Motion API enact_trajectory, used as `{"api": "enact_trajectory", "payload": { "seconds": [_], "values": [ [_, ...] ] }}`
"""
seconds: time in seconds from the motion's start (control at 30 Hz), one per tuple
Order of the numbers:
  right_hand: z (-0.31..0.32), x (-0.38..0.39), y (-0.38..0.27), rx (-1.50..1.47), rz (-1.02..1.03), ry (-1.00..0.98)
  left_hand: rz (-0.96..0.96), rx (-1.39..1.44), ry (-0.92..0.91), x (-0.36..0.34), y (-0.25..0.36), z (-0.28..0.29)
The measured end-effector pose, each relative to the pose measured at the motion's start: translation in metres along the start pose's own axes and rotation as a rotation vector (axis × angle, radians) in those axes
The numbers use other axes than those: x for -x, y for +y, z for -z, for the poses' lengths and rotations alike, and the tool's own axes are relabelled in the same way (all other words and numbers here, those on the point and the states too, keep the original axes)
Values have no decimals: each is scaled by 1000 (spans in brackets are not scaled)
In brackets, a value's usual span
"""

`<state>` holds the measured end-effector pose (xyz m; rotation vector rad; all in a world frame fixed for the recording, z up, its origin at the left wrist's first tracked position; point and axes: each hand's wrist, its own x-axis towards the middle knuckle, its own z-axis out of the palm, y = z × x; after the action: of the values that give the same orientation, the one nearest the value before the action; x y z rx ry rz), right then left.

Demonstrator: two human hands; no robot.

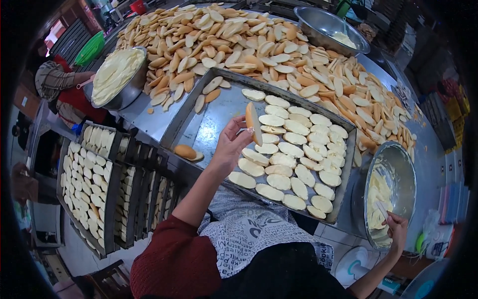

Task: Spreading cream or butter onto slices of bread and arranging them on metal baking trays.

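Note:
Between the fingertips of my left hand a halved oval bread roll is held up on edge, its cut face toward the right. It hovers above a metal baking tray, whose right side carries rows of cream-coated bread halves. Two uncoated pieces lie at the tray's left edge, a few more at its far left corner. My right hand grips a small spatula, its blade dipped in pale cream. A steel bowl at the right holds that cream.
A large heap of bread halves covers the table behind the tray. Filled trays stand stacked at the left. A heaped cream bowl is at far left, near a co-worker's arm. Another steel bowl stands at the back right.

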<state>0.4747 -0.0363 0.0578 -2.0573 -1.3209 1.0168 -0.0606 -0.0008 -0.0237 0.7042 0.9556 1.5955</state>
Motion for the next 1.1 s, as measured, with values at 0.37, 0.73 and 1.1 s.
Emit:
{"api": "enact_trajectory", "payload": {
  "seconds": [0.37,0.73,1.1],
  "values": [
    [-197,13,-87,-436,646,-11,189,387,-211,1,-6,-29],
    [-304,10,-134,-323,1089,151,319,508,-258,9,9,-52],
    [-247,16,-134,120,1307,260,302,639,-216,-6,-1,-20]
  ]
}}
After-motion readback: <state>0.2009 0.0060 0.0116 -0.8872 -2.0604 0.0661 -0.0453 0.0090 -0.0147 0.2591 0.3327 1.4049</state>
